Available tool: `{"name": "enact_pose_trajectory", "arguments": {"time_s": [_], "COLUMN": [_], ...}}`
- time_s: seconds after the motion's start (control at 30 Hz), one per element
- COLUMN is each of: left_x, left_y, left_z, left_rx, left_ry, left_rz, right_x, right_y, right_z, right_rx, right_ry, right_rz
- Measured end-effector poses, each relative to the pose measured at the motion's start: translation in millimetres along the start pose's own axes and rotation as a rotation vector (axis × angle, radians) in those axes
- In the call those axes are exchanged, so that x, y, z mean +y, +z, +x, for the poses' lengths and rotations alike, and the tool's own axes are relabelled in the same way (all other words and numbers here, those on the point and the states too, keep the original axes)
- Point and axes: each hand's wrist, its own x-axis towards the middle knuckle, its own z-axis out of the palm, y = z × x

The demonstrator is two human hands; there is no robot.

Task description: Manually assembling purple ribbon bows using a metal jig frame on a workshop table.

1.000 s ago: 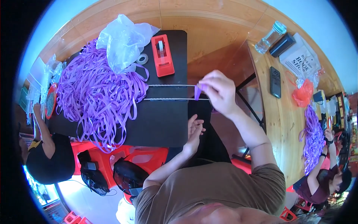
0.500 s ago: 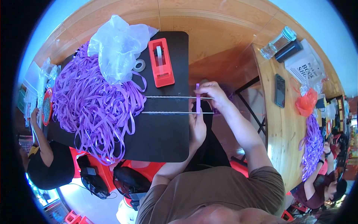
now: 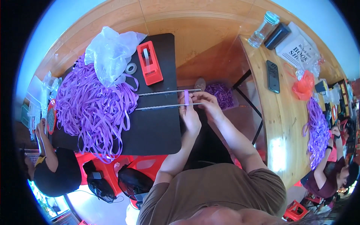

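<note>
Two thin metal rods (image 3: 157, 107) stick out over the right edge of the black table, side by side. A short band of purple ribbon (image 3: 186, 97) lies across both rods near their free ends. My left hand (image 3: 191, 120) comes from below, its thumb and fingers closed on the band. Beside it my right hand (image 3: 210, 106) is closed at the rod ends, its fingertips just right of the band; what they pinch is hidden. A large heap of purple ribbon (image 3: 93, 108) covers the rods' left ends.
A red tape dispenser (image 3: 150, 63), a tape roll (image 3: 131, 68) and a clear plastic bag (image 3: 108, 56) lie on the black table (image 3: 153, 131). Below its right edge stands a bin of purple pieces (image 3: 221, 95). The wooden table (image 3: 277, 123) holds a phone (image 3: 273, 77). Other people sit on both sides.
My right hand has come down from the band's upper end to the rod ends, close to my left hand. The whole view has shifted slightly, and the bin now shows.
</note>
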Motion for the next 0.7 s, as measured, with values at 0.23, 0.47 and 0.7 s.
{"name": "enact_pose_trajectory", "arguments": {"time_s": [0.23, 0.47, 0.7], "left_x": [3.6, 6.5, 18.1], "left_y": [-0.1, 1.1, 9.0], "left_z": [-4.5, -7.0, -8.3], "left_rx": [0.002, 0.055, 0.088], "left_ry": [-0.121, -0.192, -0.218], "left_rz": [-0.009, -0.073, -0.032], "right_x": [7.1, 39.3, 23.4], "right_y": [4.6, 10.5, 17.2], "right_z": [-11.2, -6.2, -20.8], "right_rx": [-0.203, -0.132, -0.109], "right_ry": [-0.320, -0.331, -0.283], "right_rz": [-0.020, 0.065, 0.158]}}
